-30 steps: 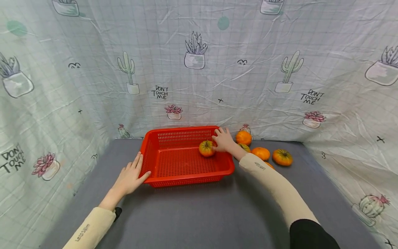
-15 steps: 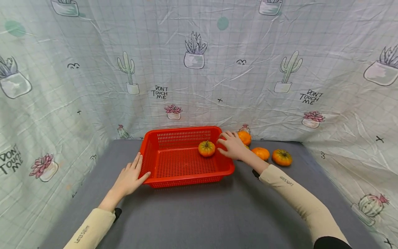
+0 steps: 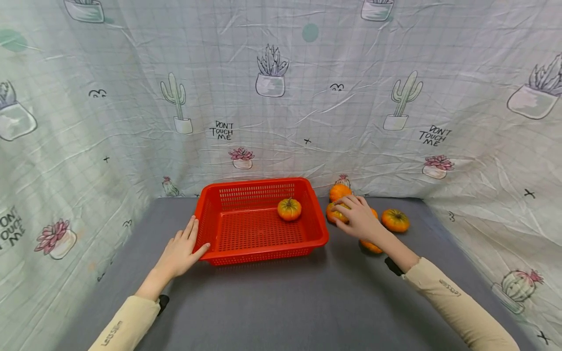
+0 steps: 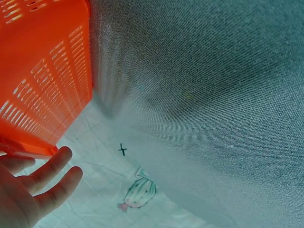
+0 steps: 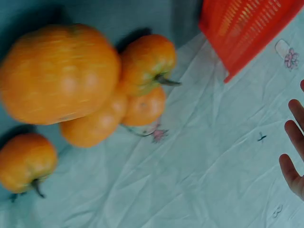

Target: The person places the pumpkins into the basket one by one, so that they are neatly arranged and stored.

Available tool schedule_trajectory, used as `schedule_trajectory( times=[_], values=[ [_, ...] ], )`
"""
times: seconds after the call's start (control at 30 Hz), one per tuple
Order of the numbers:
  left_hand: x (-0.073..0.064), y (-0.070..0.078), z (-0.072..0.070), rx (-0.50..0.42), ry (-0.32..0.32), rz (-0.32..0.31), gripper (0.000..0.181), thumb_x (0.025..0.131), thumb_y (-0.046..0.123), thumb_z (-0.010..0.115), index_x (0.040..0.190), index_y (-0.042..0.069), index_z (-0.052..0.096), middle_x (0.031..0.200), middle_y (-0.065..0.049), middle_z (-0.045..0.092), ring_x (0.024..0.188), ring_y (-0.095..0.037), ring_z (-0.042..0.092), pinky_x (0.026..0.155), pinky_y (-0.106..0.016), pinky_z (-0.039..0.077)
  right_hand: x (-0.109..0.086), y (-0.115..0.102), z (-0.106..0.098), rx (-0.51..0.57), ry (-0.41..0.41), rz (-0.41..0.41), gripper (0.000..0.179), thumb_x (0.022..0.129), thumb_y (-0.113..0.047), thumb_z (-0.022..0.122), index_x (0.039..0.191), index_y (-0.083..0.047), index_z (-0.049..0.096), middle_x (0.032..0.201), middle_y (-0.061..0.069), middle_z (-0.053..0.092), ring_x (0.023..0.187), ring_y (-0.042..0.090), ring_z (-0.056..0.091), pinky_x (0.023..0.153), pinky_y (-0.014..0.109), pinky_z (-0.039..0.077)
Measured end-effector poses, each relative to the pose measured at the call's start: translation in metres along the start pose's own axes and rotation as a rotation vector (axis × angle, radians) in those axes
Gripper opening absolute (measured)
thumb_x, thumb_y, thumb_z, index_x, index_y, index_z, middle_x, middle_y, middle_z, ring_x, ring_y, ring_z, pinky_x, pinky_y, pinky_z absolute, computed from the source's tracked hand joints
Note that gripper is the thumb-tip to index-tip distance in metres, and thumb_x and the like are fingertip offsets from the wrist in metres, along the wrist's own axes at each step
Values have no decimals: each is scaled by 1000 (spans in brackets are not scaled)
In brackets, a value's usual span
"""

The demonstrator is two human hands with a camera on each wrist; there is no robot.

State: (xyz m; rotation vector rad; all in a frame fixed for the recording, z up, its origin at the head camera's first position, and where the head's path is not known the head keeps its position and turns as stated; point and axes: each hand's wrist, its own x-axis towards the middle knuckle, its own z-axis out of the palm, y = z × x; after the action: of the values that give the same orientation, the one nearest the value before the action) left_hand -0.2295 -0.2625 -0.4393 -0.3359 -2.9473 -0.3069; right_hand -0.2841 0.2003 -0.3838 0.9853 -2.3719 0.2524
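My left hand (image 3: pixel 177 253) rests its straight fingers on the left rim of the red plastic basket (image 3: pixel 261 255); the left wrist view shows these fingers (image 4: pixel 53 166) at the rim. One small orange-green pumpkin (image 3: pixel 289 209) sits inside, toward the right end. To the right of the basket, my right hand (image 3: pixel 362 217) reaches over another small pumpkin (image 3: pixel 332 213), partly covering it in the head view. Its fingers are spread and bent a little, holding nothing. In the right wrist view those fingers (image 5: pixel 295 135) are apart from the pumpkins.
An orange pumpkin (image 3: pixel 340 192) lies behind the right hand, and one (image 3: pixel 395 220) to its right. A further pumpkin (image 3: pixel 371 247) is partly hidden under the right wrist. A cactus-print cloth (image 3: pixel 281 122) hangs behind the grey table (image 3: pixel 263 307).
My right hand has moved out of the basket, away from the pumpkin inside, and rightward over the pumpkins beside it. The left hand stays at the rim.
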Motion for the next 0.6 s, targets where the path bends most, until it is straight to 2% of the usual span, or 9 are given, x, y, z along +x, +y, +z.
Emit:
schedule_trajectory(
  times=[0.13, 0.23, 0.43, 0.6],
  values=[
    [0, 1, -2, -6, -3, -1, 80, 87, 49, 43, 141, -4, 16, 148, -21, 14, 112, -42, 39, 86, -57, 36, -18, 7, -4, -24, 23, 7, 16, 75, -15, 66, 90, -10, 66, 94, 8, 61, 93, 26, 50, 80, 46, 36],
    [0, 2, -3, -12, -1, 0, 79, 87, 46, 45, 140, -5, 16, 147, -22, 15, 112, -42, 39, 85, -58, 37, -33, 15, -5, -34, 31, 41, 17, 74, -14, 67, 90, -10, 66, 95, 8, 61, 92, 26, 50, 79, 47, 36],
    [0, 3, -5, -14, 1, 0, 78, 87, 43, 48, 140, -5, 17, 147, -23, 15, 111, -43, 39, 85, -58, 37, -62, 31, -5, -22, 61, 128, 22, 72, -11, 69, 93, -7, 65, 94, 11, 61, 90, 28, 50, 77, 47, 36],
    [0, 3, -4, -14, -12, 3, 80, 88, 49, 42, 140, -5, 16, 148, -22, 14, 113, -46, 38, 87, -59, 36, -87, 47, -5, -12, 112, 222, 24, 72, -7, 67, 95, -6, 64, 94, 11, 60, 90, 29, 51, 73, 48, 36]
  ],
)
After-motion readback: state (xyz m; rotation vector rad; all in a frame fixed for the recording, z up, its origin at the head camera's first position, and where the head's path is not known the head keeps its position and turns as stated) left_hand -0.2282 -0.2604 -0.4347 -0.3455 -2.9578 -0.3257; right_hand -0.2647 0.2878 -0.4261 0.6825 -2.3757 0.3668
